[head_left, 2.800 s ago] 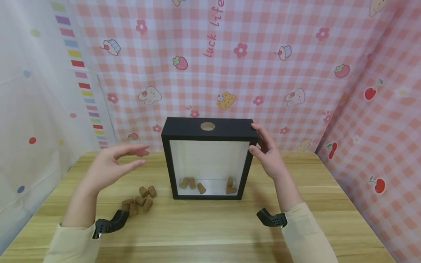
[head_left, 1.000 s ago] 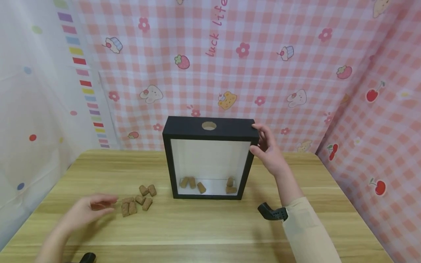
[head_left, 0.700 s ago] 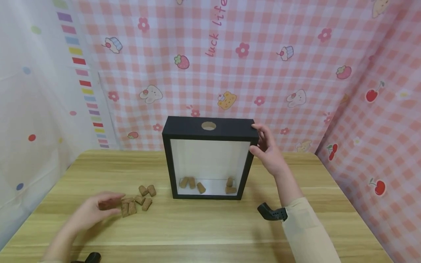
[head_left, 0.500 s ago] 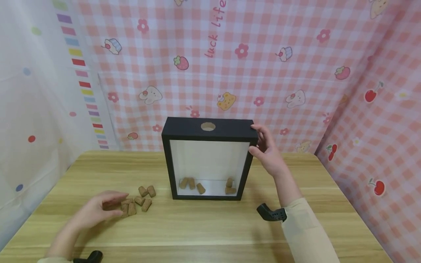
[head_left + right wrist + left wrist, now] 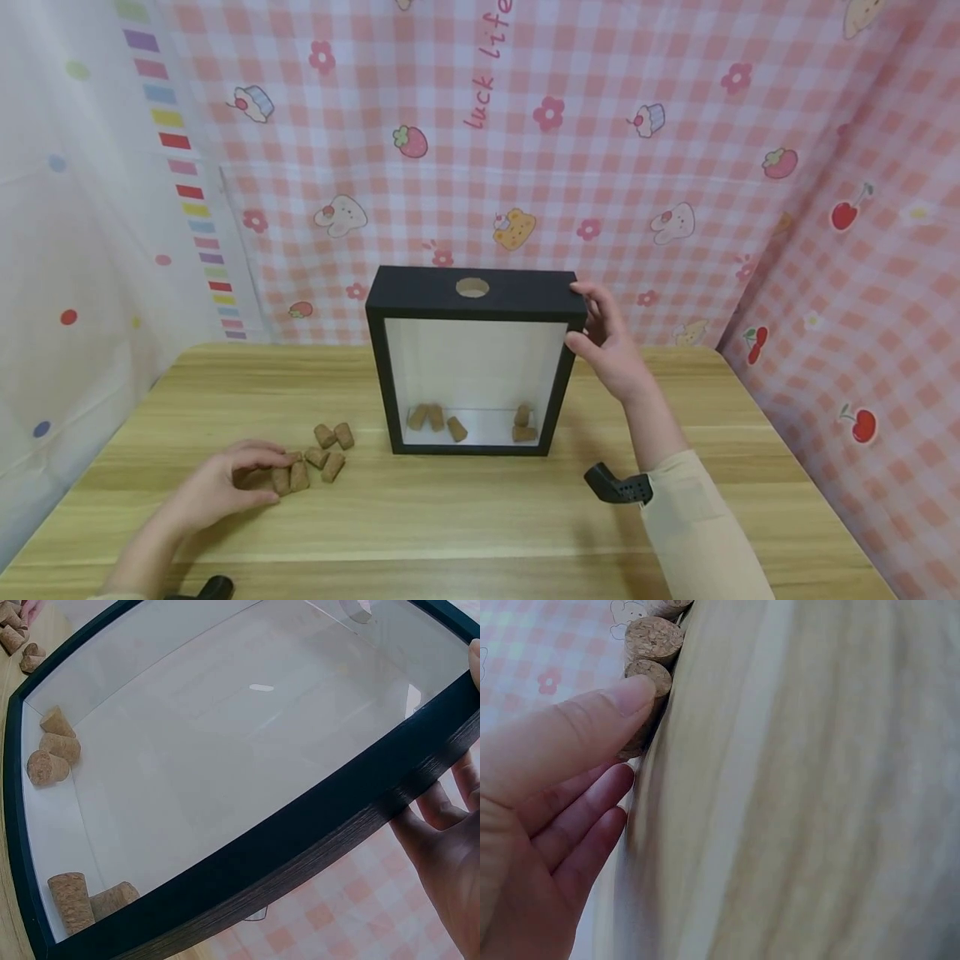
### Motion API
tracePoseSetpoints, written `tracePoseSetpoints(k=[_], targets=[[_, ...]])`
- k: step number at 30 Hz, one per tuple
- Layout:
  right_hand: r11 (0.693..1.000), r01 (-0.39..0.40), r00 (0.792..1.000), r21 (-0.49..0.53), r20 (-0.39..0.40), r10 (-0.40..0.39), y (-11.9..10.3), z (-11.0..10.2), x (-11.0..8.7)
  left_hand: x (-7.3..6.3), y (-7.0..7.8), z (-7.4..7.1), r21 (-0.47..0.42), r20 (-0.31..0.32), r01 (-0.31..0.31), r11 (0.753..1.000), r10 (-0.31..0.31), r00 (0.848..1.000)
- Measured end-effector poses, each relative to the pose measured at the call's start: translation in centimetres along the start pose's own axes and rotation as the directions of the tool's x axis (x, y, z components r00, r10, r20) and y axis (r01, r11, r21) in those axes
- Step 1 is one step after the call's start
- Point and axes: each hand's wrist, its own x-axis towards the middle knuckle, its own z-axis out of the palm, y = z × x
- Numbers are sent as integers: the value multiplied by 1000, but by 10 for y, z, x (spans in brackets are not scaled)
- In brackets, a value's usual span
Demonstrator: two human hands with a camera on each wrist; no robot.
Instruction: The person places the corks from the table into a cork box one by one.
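Note:
At the left of the head view, several wine corks (image 5: 317,457) lie in a loose cluster on the wooden table. My left hand (image 5: 221,483) is at the cluster's near-left side, thumb and index finger around one cork (image 5: 281,481). The left wrist view has the thumb pressed on that cork's end (image 5: 654,673); the index fingertip is hidden behind it. Upright in the middle stands a black-framed display box (image 5: 525,292) with a clear front and a round hole (image 5: 472,287) on top. My right hand (image 5: 617,358) grips its upper right corner. Several corks (image 5: 56,754) lie inside at the bottom.
The wood-grain table (image 5: 480,533) reaches back to a pink checked cloth (image 5: 450,192). A white dotted cloth (image 5: 67,250) hangs at the left, and another checked cloth (image 5: 847,333) at the right. Black wrist-camera mounts (image 5: 618,485) sit on both forearms.
My left hand has come down from beside the box to the loose corks, then moved right until thumb and finger closed around one. My right hand has stayed on the box corner.

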Motion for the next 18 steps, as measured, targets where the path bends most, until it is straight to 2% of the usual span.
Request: tracePoseSetpoints(k=[7,18], targets=[[1000,6,1000,5,2,-6,0,0,0,-2,-3,1,-59,-8,-57,997,56,998],[1000,11,1000,9,4,-11,0,0,0,-1,-7,1,-49,34,-99,994,100,994]])
